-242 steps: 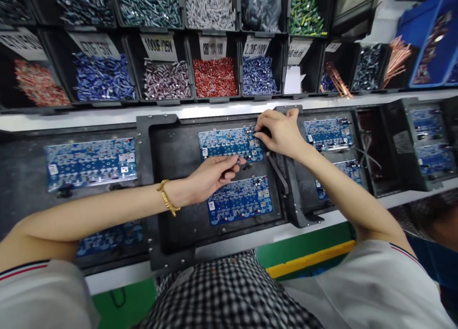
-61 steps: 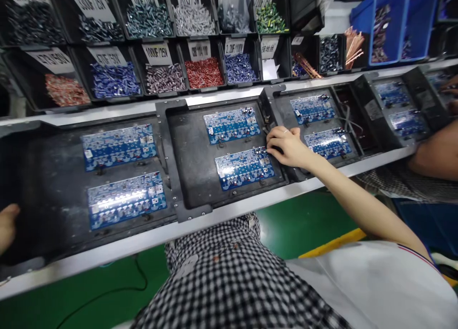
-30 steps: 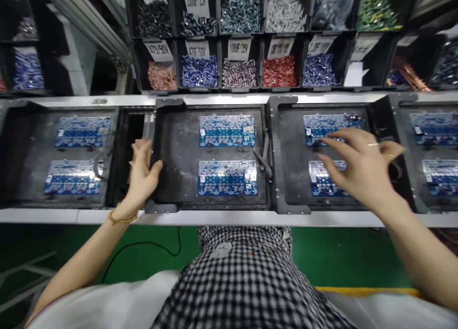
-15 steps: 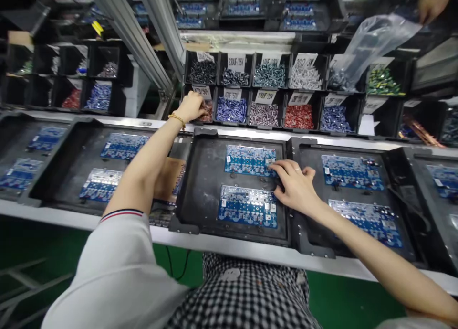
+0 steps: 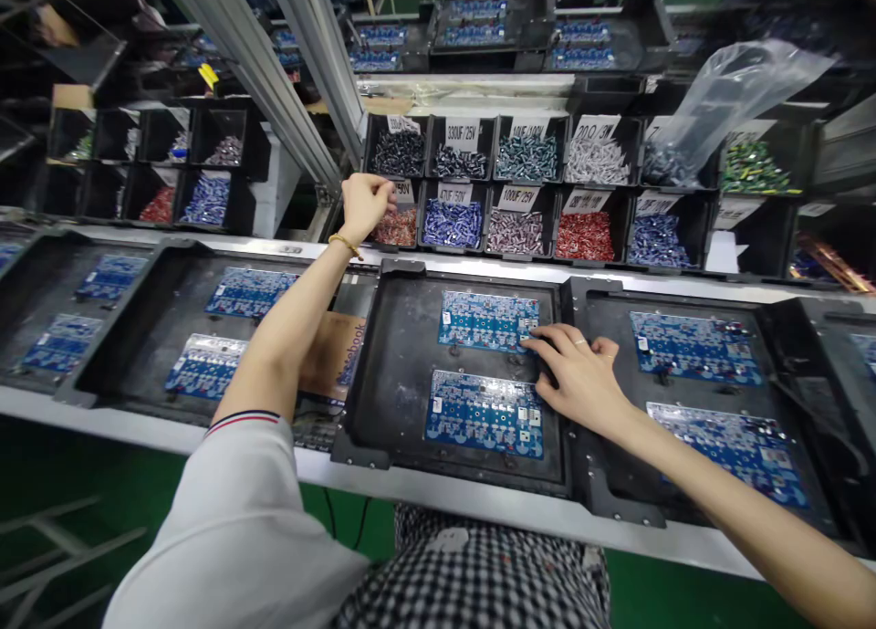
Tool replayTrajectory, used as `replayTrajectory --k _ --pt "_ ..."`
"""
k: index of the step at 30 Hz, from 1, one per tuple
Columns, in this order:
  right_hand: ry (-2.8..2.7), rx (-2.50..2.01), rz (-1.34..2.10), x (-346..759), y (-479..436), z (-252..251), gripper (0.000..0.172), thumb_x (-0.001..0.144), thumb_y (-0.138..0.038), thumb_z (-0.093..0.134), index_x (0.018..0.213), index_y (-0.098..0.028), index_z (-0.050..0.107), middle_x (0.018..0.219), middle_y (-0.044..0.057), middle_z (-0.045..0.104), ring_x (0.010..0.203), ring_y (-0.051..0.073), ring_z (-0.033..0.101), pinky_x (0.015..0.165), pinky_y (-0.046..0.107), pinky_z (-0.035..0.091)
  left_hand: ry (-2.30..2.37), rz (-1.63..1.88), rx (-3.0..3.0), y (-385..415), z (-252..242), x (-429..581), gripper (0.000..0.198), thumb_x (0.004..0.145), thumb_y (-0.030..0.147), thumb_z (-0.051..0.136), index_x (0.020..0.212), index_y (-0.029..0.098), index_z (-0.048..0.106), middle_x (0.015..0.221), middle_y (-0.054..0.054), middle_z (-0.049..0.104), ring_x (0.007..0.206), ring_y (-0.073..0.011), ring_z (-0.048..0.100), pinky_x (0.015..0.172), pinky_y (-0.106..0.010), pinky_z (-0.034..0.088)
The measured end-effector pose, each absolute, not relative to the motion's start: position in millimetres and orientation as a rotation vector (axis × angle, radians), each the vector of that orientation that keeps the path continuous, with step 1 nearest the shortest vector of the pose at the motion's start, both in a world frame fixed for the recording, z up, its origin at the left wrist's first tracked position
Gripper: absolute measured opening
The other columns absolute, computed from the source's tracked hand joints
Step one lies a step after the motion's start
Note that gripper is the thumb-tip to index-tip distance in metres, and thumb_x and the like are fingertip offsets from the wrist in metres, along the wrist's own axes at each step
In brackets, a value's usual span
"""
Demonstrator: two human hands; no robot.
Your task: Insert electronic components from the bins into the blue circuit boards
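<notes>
My left hand (image 5: 368,211) is raised just over a black bin of small reddish-orange components (image 5: 397,227), whose label ends in "50V". Its thumb and fingertips are pinched together; whatever is between them is too small to make out. My right hand (image 5: 578,373) rests at the right end of the upper blue circuit board (image 5: 485,320), fingers bent over the edge and thumb apart from them. Nothing shows between those fingers. A second blue circuit board (image 5: 483,414) lies below it in the same black tray (image 5: 390,364).
Labelled bins hold blue capacitors (image 5: 453,224), red parts (image 5: 585,236) and other components. A clear plastic bag (image 5: 745,99) stands in a back-row bin. Trays with boards (image 5: 694,346) sit on both sides. A metal post (image 5: 318,63) rises behind my left hand; cardboard (image 5: 335,351) lies under my forearm.
My left hand has lifted out of the reddish-orange bin, fingers pinched. My right hand stays at the board's edge. The other person's hand at the plastic bag has gone from view. The camera view has shifted slightly.
</notes>
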State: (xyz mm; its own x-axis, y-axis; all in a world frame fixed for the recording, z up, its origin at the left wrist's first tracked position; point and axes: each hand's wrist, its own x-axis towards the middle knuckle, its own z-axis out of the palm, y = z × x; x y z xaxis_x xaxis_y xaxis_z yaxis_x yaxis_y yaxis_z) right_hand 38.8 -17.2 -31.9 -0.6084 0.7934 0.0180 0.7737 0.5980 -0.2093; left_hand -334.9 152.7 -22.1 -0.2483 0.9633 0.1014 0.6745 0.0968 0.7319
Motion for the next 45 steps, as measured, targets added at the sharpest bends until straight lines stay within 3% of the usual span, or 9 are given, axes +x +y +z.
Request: replayTrajectory --k 3,8,13,19,22,28,32,39,45 --pt "-2.537 -1.336 0.476 31 -4 -20 0.031 0.081 -0.03 0.051 0.11 -0.026 0.063 0.113 0.009 0.067 0.104 0.029 0.057 0.078 0.043 0.029 1.658 1.215 1.35 121 -12 -306 0.038 0.088 0.042 0.053 0.096 0.006 0.065 0.093 -0.017 0.069 0.076 -0.0185 0.068 0.073 -0.029 0.055" --pt "-2.026 -1.111 0.756 -13 36 13 0.023 0.084 -0.034 0.054 0.096 -0.02 0.069 0.097 0.005 0.073 0.089 0.02 0.065 0.082 0.038 0.041 1.153 0.908 1.34 49 6 -239 0.031 0.076 0.04 0.07 0.079 0.009 0.07 0.076 -0.011 0.071 0.065 -0.018 0.069 0.063 -0.025 0.057" --pt "-2.109 -1.007 0.81 -46 49 22 0.02 0.083 -0.033 0.056 0.075 -0.019 0.067 0.081 0.003 0.071 0.08 0.018 0.063 0.078 0.034 0.042 1.13 0.823 1.428 22 7 -217 0.024 0.079 0.035 0.067 0.075 0.012 0.073 0.071 -0.008 0.071 0.062 -0.0159 0.069 0.06 -0.021 0.056" --pt "-2.311 -0.972 0.76 -59 45 24 0.014 0.082 -0.029 0.055 0.079 -0.017 0.06 0.081 0.004 0.066 0.075 0.015 0.058 0.07 0.029 0.038 1.171 0.888 1.431 14 -1 -228 0.017 0.081 0.025 0.063 0.077 0.012 0.074 0.071 -0.007 0.071 0.061 -0.0163 0.069 0.061 -0.021 0.056" --pt "-2.266 -0.968 0.763 -64 49 23 0.019 0.085 -0.032 0.053 0.074 -0.017 0.059 0.075 0.002 0.064 0.072 0.015 0.058 0.07 0.029 0.038 1.206 0.922 1.347 7 -1 -234 0.018 0.079 0.027 0.065 0.075 0.011 0.072 0.071 -0.007 0.071 0.062 -0.0169 0.069 0.061 -0.022 0.057" --pt "-2.397 -1.058 0.722 -64 78 -17 0.015 0.085 -0.028 0.056 0.074 -0.018 0.059 0.087 0.004 0.065 0.084 0.019 0.057 0.077 0.034 0.032 1.204 0.783 0.826 -13 -1 -244 0.021 0.069 0.027 0.075 0.075 0.008 0.068 0.074 -0.01 0.072 0.068 -0.0196 0.071 0.065 -0.026 0.059" --pt "-2.601 -1.084 0.644 -70 90 -46 0.014 0.086 -0.023 0.053 0.073 -0.017 0.057 0.103 0.006 0.06 0.095 0.022 0.054 0.079 0.036 0.024 1.145 0.767 0.63 -24 -6 -242 0.019 0.07 0.025 0.074 0.074 0.009 0.064 0.082 -0.01 0.072 0.072 -0.0179 0.071 0.069 -0.025 0.059" --pt "-2.632 -1.029 0.565 -74 89 -55 0.015 0.088 -0.021 0.048 0.075 -0.018 0.054 0.1 0.005 0.058 0.097 0.022 0.052 0.077 0.035 0.021 1.117 0.79 0.615 -26 -13 -242 0.016 0.077 0.024 0.069 0.075 0.011 0.06 0.067 0.0 0.063 0.054 -0.0066 0.06 0.067 -0.026 0.058" --pt "-2.614 -1.038 0.533 -75 89 -59 0.015 0.089 -0.023 0.048 0.076 -0.018 0.055 0.1 0.005 0.059 0.097 0.021 0.052 0.078 0.035 0.021 1.145 0.796 0.586 -26 -18 -240 0.015 0.077 0.022 0.071 0.085 0.01 0.069 0.078 -0.005 0.069 0.061 -0.0077 0.063 0.071 -0.024 0.058"
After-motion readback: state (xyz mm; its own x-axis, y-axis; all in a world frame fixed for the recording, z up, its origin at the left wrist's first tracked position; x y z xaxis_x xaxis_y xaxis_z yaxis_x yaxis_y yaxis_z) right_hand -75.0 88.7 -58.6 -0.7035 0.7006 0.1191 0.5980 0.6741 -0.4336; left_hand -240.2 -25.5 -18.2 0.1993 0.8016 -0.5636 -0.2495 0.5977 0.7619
